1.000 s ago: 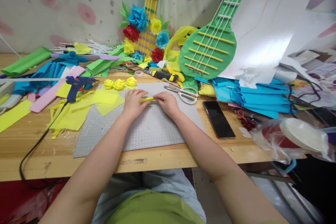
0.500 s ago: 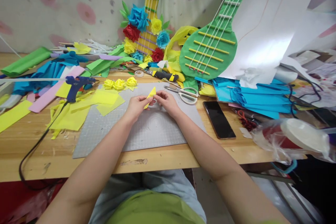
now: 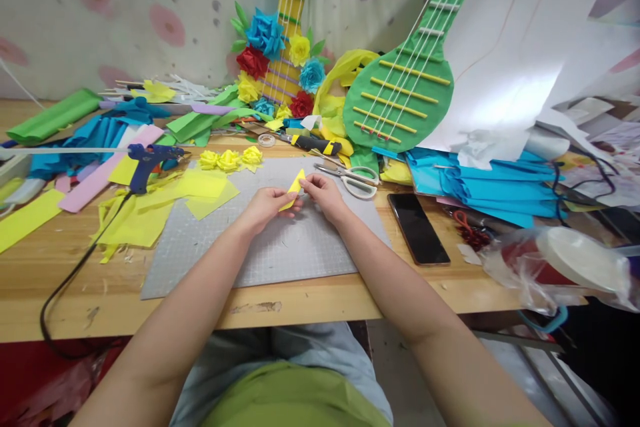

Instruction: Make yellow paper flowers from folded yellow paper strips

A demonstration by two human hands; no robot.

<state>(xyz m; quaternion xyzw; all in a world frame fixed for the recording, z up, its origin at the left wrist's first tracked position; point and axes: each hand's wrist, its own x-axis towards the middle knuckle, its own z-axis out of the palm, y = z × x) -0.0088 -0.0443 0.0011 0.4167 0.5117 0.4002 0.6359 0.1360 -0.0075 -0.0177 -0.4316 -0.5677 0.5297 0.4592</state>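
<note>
Over the grey cutting mat (image 3: 200,267), my left hand (image 3: 267,208) pinches a small folded piece of yellow paper (image 3: 296,189). My right hand (image 3: 324,195) is closed at the paper's upper right edge, its fingertips gripping it too. The paper looks like a narrow pointed triangle, partly covered by my fingers. Just behind my right hand lie scissors (image 3: 361,183) with white handles. Left of my hands, flat yellow paper sheets (image 3: 213,192) overlap the mat's edge, and several small yellow paper flowers (image 3: 228,160) sit at its back edge.
A blue glue gun (image 3: 145,167) with a trailing cord lies at left. A phone (image 3: 419,228) rests right of the mat, near a plastic-wrapped cup (image 3: 555,260). Behind stand a green paper instrument (image 3: 400,100) and a yellow flowered one (image 3: 283,73). Blue paper (image 3: 490,183) is piled at right.
Both hands have shifted slightly right and down with the yellow paper between them. My left fingers below the paper are a little more spread. The whole view has moved slightly.
</note>
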